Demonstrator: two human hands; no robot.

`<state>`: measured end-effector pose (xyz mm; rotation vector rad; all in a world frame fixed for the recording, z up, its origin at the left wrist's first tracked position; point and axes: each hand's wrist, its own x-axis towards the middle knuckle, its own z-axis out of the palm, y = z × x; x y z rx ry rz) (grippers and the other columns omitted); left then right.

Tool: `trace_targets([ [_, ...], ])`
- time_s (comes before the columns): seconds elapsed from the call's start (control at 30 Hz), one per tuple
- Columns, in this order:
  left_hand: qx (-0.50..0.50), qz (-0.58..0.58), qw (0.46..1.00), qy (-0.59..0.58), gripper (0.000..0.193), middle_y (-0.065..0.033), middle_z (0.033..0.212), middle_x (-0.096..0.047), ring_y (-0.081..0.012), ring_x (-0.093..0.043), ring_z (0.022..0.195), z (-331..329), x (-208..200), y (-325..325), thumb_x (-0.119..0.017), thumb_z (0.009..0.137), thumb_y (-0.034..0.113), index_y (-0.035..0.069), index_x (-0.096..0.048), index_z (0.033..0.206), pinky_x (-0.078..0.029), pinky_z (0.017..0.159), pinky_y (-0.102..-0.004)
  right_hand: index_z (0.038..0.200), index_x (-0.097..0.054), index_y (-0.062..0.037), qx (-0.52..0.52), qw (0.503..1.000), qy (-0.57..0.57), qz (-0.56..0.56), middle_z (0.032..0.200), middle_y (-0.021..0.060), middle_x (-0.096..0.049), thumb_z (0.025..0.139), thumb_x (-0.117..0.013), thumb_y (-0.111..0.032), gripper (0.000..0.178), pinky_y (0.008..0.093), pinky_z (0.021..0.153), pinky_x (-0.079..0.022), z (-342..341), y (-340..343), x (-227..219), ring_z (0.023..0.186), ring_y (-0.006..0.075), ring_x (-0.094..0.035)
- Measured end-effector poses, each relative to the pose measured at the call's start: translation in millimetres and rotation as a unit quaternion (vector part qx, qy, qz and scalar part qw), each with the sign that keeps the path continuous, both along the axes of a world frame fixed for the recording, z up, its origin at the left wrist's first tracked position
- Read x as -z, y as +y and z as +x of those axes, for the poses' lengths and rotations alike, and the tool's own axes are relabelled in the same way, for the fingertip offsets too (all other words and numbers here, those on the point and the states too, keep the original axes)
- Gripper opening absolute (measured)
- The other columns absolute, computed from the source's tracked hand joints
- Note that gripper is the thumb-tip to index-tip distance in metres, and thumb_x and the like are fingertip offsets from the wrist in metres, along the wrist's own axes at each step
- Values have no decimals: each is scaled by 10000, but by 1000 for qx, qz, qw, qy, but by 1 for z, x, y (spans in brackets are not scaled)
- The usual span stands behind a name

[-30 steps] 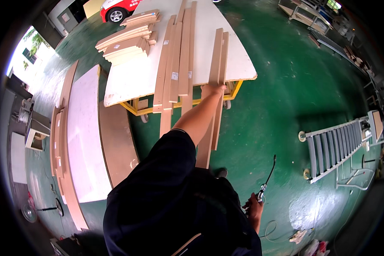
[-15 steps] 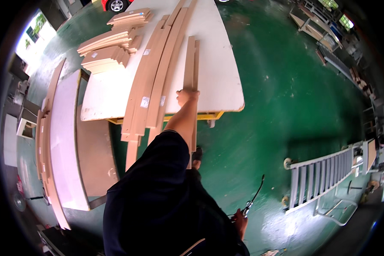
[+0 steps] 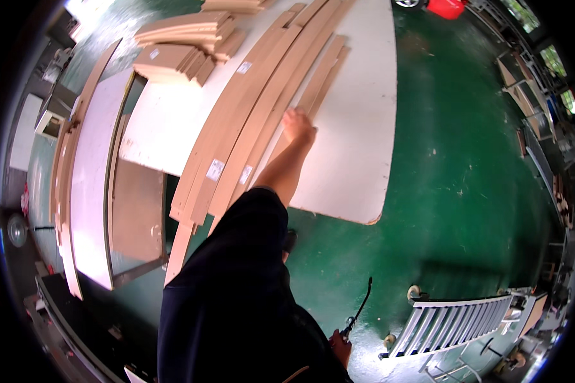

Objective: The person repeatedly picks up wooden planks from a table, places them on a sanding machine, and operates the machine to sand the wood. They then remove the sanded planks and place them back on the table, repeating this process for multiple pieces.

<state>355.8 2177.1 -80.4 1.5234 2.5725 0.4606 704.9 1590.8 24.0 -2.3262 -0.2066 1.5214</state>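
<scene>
My left hand [image 3: 298, 126] reaches forward over the white table and is closed round two narrow wooden boards [image 3: 324, 75] lying side by side. The near part of these boards is hidden behind my forearm. To the left of that hand lies a row of long wooden boards [image 3: 249, 121], some with white labels, their near ends jutting past the table edge. Low at my right side, my right hand [image 3: 342, 348] is closed round an air blow gun [image 3: 347, 329] with a long, thin, bent black nozzle.
Stacks of short boards [image 3: 172, 62] sit on the white table [image 3: 358, 172] at the left. Beyond it, long planks [image 3: 70, 166] lean beside a white panel [image 3: 94, 172]. A roller conveyor [image 3: 450, 325] stands on the green floor [image 3: 453, 210] at the right.
The view has turned, shifting the table within the picture. My left hand and the two narrow boards are now nearer the long row of boards. The air blow gun stays low in my right hand.
</scene>
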Motion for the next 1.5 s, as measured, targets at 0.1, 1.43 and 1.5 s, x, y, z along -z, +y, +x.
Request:
trace_targets([
  [0.1,70,-11,995,-69,661,-176,1305,-517,-350,-475,1256,19,-34,-20,-806,774,345,37,-531,1290,-428,1039,-458,811,-602,-60,-62,998,10,-12,605,42,-606,961,-675,-440,415,311,389,-375,-16,48,-39,463,161,-592],
  [1.43,-511,32,796,-322,351,-185,974,-741,-373,-707,964,-250,72,-1141,-685,831,338,36,-701,1009,-556,871,-450,768,-593,-75,-802,561,158,128,622,0,-584,947,-709,-429,413,254,426,-428,-478,-178,-5,476,97,-573],
  [1.5,-503,48,800,-324,357,-181,981,-739,-357,-709,964,-298,60,-1157,-690,844,342,35,-698,1027,-556,866,-438,789,-589,-86,-809,548,159,141,646,-4,-592,954,-690,-457,419,240,411,-428,-524,-199,-22,489,92,-591],
])
